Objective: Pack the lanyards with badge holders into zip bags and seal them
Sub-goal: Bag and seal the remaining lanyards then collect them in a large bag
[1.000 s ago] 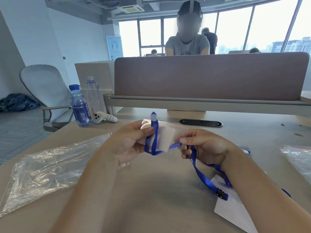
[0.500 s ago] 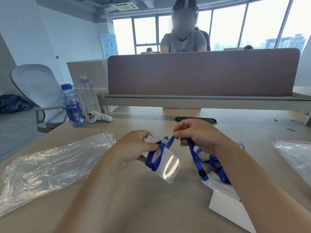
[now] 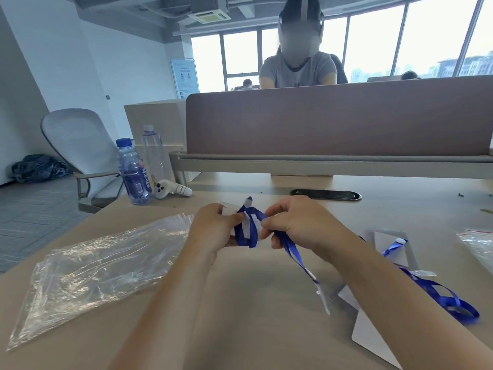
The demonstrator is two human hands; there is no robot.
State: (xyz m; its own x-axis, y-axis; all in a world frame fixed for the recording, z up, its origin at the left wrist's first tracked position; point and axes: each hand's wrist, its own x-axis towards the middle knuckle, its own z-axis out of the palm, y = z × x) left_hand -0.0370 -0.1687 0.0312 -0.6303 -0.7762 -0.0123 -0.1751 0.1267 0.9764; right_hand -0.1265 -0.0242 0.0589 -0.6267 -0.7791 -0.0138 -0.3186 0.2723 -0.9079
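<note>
My left hand (image 3: 213,231) pinches a clear badge holder (image 3: 249,225) with a blue lanyard (image 3: 246,231) wound around it, held just above the desk. My right hand (image 3: 296,222) grips the lanyard strap right beside the holder; the loose strap (image 3: 296,256) trails down to the right toward the desk. A pile of clear zip bags (image 3: 98,271) with red seal strips lies flat to the left. More blue lanyards (image 3: 440,295) and badge holders (image 3: 394,247) lie at the right, partly hidden by my right forearm.
Two water bottles (image 3: 133,174) and a white controller (image 3: 170,189) stand at the back left. A brown divider panel (image 3: 338,121) runs across the desk's far side, with a person seated behind it. Another zip bag (image 3: 477,247) lies at the right edge. A white card (image 3: 370,335) sits front right.
The badge holder has tilted back up toward upright, and my right hand has come in closer to it with the strap. The loose strap has swung out to the right.
</note>
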